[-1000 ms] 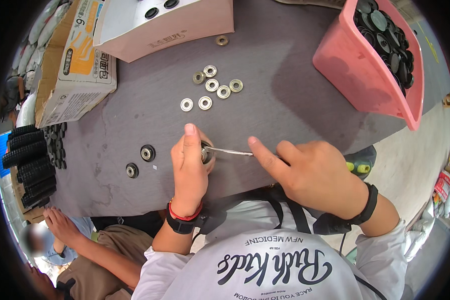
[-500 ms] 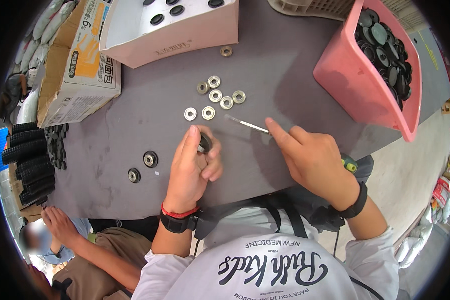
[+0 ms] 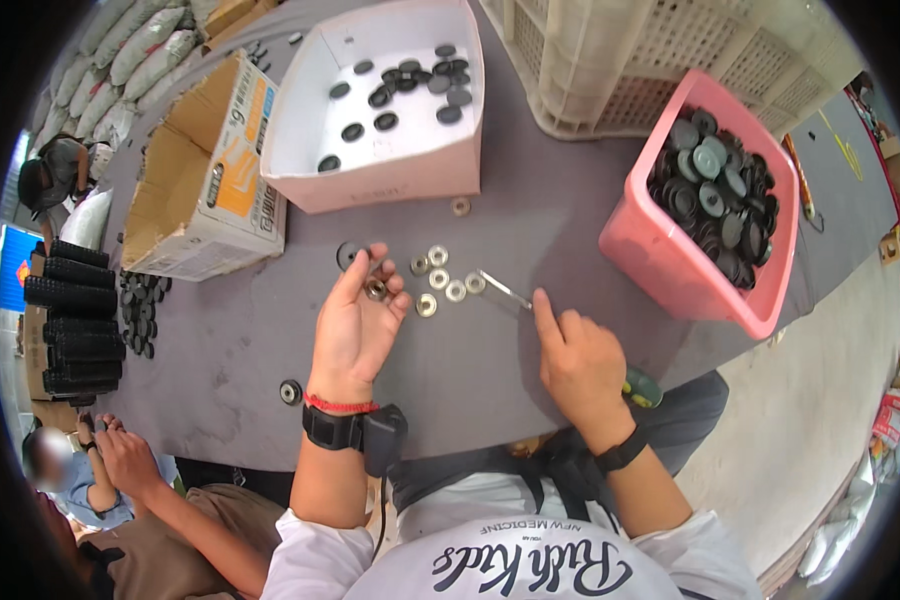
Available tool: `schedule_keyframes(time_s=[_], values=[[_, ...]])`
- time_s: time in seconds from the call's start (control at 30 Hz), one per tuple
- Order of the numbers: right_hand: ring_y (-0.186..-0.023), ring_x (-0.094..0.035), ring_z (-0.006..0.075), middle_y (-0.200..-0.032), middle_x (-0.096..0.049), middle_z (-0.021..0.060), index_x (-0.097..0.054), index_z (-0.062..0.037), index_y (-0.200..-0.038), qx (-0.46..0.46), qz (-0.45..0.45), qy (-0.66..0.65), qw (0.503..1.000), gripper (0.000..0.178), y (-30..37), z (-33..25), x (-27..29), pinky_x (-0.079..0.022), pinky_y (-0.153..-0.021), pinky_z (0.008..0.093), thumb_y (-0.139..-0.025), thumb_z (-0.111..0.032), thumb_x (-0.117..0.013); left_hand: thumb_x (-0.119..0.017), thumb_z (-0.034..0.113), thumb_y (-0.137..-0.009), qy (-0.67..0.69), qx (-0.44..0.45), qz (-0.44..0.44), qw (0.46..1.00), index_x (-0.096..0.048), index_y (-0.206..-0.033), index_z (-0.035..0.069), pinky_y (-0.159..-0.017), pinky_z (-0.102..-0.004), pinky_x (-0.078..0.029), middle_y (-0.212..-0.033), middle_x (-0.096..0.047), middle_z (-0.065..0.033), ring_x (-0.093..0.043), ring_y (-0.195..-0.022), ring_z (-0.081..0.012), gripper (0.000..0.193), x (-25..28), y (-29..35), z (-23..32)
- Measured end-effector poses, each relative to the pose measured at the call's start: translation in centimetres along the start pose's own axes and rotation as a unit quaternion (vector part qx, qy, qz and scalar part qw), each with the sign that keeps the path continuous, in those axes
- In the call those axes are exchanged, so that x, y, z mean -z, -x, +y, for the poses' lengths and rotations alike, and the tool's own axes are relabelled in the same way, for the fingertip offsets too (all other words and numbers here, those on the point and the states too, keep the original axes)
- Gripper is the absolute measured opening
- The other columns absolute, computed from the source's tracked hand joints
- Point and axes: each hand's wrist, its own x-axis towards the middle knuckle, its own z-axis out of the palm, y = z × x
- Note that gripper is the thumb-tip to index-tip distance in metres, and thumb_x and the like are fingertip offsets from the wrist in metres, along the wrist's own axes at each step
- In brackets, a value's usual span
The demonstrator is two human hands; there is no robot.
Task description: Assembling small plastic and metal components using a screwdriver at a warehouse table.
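Count first: seven loose bearings (image 3: 439,279) on the near side of the white box (image 3: 380,190), six bunched up and one right by its near right corner. One more bearing (image 3: 375,288) is in the left hand (image 3: 370,295), straight out from the box's near side, fingers curled around it. One black disc (image 3: 347,258) shows at that thumb tip, can't tell if it's pinched. One black wheel (image 3: 290,392) with a metal centre lies farther out. Right hand (image 3: 582,365), nearer me and right of the box, has its fingers clamped on one metal-shafted tool (image 3: 506,290), index stretched along it.

Held bearing's a small shiny ring, dark hole in the middle.

Table's (image 3: 450,400) plain grey. Pink tub (image 3: 660,250) of black discs right of the box, cardboard box (image 3: 225,235) left, pale sacks (image 3: 130,55) beyond that.
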Motion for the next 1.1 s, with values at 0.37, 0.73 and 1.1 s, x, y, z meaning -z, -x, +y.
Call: schedule_keyframes(time_s=[0.37, 0.73, 1.1], values=[[-0.06, -0.052, 0.0164, -0.07, -0.049, 0.0028, -0.059, -0.0031, -0.118, 0.021, 0.002, -0.027, 0.999, 0.048, 0.5, -0.4, 0.0, -0.045, -0.055, 0.0291, -0.072, -0.012, -0.055, -0.053, 0.022, -0.093, 0.086, -0.082, -0.043, 0.992, -0.056, -0.097, 0.007, -0.075, -0.0311, -0.043, -0.095, -0.051, -0.0068, -0.049, -0.091, -0.0202, 0.016, -3.3, -1.5, 6.1], [-0.064, -0.057, 0.022, -0.07, -0.052, 0.0074, -0.049, 0.0057, -0.12, -0.002, 0.062, -0.183, 0.981, 0.044, 0.3, 1.0, 0.3, -0.048, -0.054, 0.0347, -0.078, -0.008, -0.052, -0.047, 0.021, -0.097, -0.07, -0.129, -0.115, 0.983, -0.059, -0.099, 0.008, -0.081, -0.0308, -0.041, -0.096, -0.059, -0.003, -0.052, -0.091, -0.0155, 0.018, -3.1, -2.8, 5.3], [-0.08, -0.06, 0.0303, -0.09, -0.058, 0.0151, -0.052, 0.0011, -0.116, -0.109, -0.06, -0.209, 0.97, 0.037, -0.7, 0.9, 0.4, -0.053, -0.066, 0.0388, -0.08, -0.009, -0.047, -0.043, 0.023, -0.095, -0.692, -0.304, 0.032, 0.654, -0.062, -0.094, 0.003, -0.064, -0.0309, -0.042, -0.079, -0.056, -0.012, -0.054, -0.073, -0.0176, 0.028, -1.6, 0.1, -0.4]])
